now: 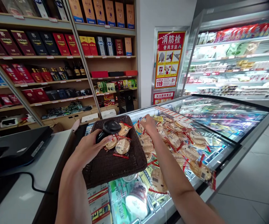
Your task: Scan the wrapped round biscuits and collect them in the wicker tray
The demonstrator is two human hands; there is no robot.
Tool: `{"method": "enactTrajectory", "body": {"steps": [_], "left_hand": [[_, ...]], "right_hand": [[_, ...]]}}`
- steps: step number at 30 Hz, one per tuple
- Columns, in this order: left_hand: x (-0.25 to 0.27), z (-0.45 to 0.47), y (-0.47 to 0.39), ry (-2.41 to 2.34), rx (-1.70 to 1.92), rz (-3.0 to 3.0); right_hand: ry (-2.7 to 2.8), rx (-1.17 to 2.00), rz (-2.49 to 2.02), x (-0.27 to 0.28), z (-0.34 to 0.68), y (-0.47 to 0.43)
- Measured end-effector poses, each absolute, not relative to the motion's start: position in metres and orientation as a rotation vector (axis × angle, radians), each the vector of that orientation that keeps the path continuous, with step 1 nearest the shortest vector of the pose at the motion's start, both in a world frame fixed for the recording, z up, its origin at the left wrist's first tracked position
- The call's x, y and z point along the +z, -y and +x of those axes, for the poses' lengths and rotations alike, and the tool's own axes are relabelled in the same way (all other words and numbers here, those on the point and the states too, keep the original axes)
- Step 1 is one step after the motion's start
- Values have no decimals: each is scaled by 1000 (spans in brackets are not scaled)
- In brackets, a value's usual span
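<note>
My left hand [86,147] is closed around the handle of a black handheld barcode scanner [111,126], held over a dark brown woven basket [102,169]. Several clear-wrapped round biscuits [122,146] with red-edged packaging lie in the basket, below and beside the scanner. Just past the basket's right side, my right hand [148,123] has its fingers bent together at the edge of a spread pile of similar wrapped biscuits [173,140]. It pinches a wrapped biscuit [139,127], partly hidden by the fingers.
The pile and basket rest on a glass-topped chest freezer [218,109] with tubs and packs inside. To the left is a counter [43,168] bearing a black device [20,143] and cable. Shelves of boxed bottles [60,43] line the back; a lit refrigerated display [237,62] stands right.
</note>
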State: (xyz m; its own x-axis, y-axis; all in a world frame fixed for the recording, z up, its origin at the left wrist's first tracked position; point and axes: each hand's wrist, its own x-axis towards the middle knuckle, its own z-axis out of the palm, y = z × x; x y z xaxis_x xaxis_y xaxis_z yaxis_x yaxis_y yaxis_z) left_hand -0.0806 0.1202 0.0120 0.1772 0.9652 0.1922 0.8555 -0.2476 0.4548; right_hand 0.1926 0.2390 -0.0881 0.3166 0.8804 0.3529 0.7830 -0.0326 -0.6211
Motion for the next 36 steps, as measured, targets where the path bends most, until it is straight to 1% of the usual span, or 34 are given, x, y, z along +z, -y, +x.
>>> {"method": "enactTrajectory", "body": {"steps": [3, 7, 11, 26, 33, 36], "left_hand": [[13, -80, -118, -1733, 667, 2207], [15, -78, -113, -1600, 660, 2221], [14, -76, -110, -1479, 693, 2261], [12, -75, -109, -1658, 593, 2245], [13, -73, -110, -1615, 597, 2203], [15, -73, -108, -1567, 668, 2205]], "right_hand": [[1461, 111, -1740, -75, 191, -232], [1510, 332, -1564, -58, 184, -221], [1493, 516, -1404, -53, 173, -213], [1486, 617, -1422, -50, 156, -202], [1271, 979, -1226, -40, 151, -197], [1286, 1044, -1173, -37, 150, -195]]}}
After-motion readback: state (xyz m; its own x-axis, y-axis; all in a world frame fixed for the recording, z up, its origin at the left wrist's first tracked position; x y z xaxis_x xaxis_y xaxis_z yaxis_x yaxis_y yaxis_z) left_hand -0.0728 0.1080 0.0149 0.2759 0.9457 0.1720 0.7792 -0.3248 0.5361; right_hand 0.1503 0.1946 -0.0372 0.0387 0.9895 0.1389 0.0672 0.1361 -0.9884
